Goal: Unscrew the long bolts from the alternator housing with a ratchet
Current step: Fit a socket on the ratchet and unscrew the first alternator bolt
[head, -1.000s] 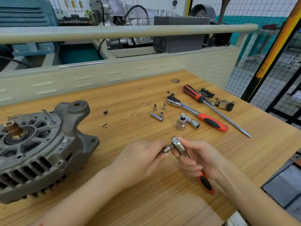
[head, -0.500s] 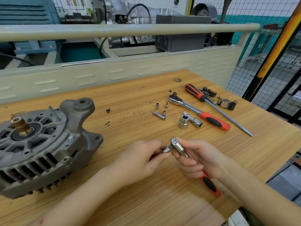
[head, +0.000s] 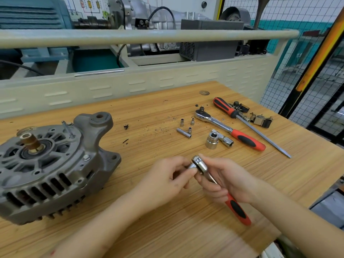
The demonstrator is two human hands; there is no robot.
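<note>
A ratchet (head: 219,183) is held by the right hand (head: 226,180), with the fingers curled round its thin metal neck. The red and black handle pokes out below the palm, toward the near edge of the counter (head: 167,229). It seems to be held this way so the head stays steady and faces the other hand.

A small socket (head: 191,166) is pinched in the fingertips of the left hand (head: 167,180) and is pressed against the ratchet head. It looks like the socket is being fitted on, so no bolt has been turned yet.

The alternator (head: 50,164) is lying on the counter to the left, well apart from both hands. Its shaft end is turned up, which leaves the bolt heads easy to reach. One bolt head (head: 86,157) can be seen near the right side of the housing. A thin bolt (head: 68,129) is sticking up near the top lug, so it may be partly out already.

Further back, spare tools are laid out within reach. A second ratchet (head: 229,129) and a screwdriver (head: 249,125) are lying side by side. A big socket (head: 211,140) is standing open end up, with nothing seen inside it. A few small sockets (head: 186,126) are standing or lying just left of these. Some small dark parts (head: 260,119) are resting at the far right.

No box, tray or bowl is seen on the counter, so all loose bits are lying straight on the wood.
</note>
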